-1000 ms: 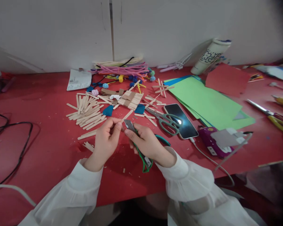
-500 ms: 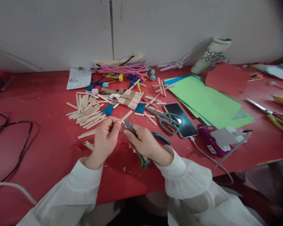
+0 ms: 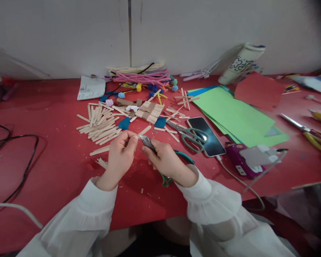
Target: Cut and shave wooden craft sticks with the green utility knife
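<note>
A popsicle stick (image 3: 144,131) is pinched between the thumb and fingers of my left hand (image 3: 122,151), its far end pointing up and to the right. My right hand (image 3: 162,157) is wrapped round a utility knife (image 3: 147,142), with the metal tip close to the stick at my left fingertips. Whether the blade touches the wood I cannot tell. Green edging shows below my right palm. A teal curved handle (image 3: 186,157) sticks out beyond that hand, its other end hidden. Left of the hands lies a pile of loose popsicle sticks (image 3: 103,125).
Behind the hands lie a joined stick panel (image 3: 150,111), blue scraps (image 3: 124,123) and pink pipe cleaners (image 3: 141,76). To the right are scissors (image 3: 194,139), a phone (image 3: 212,141), green paper (image 3: 238,114), a purple device (image 3: 237,153) with a white cable, and a tumbler (image 3: 240,64).
The whole view has shifted slightly, so things appear a little further right. The knife has tilted slightly in my right hand, and my left hand keeps its pinch on the stick.
</note>
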The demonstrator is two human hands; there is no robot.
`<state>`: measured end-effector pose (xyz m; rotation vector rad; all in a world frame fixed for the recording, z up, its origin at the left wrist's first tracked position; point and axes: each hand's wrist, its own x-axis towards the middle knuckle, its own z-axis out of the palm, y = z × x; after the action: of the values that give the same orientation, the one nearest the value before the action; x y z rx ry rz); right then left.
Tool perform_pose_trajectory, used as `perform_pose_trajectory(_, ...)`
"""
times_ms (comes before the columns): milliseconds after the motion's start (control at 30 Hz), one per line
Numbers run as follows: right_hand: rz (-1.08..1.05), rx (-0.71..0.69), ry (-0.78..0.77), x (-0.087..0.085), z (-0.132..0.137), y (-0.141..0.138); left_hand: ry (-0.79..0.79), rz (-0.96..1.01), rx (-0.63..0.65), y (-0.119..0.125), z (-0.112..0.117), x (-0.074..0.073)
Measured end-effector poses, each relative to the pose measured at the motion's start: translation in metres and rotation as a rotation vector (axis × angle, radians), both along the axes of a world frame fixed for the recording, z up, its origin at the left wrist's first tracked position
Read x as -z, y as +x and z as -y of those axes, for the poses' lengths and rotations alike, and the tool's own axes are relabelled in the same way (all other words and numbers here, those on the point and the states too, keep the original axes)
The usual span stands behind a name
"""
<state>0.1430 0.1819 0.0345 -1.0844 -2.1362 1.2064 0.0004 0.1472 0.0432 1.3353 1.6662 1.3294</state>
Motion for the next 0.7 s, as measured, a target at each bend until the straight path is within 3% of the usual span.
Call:
perform_pose_trajectory(167,0.047,0.002,0.051,-0.0025,0.001,0.0005,-0.004,-0.036,-0.004,-0.0007,-0.0005,0.0008)
perform_pose_trajectory(400,0.185,0.051,0.269,0.0015,0.0018,-0.0025,-0.026,-0.07,-0.019,-0.0005,-0.0007,0.0008)
perform_pose_trajectory(700,0.426,0.041,0.308,-0.0027,0.0062,-0.0048,-0.043,-0.119,-0.029,-0.0012,-0.0013,-0.0006)
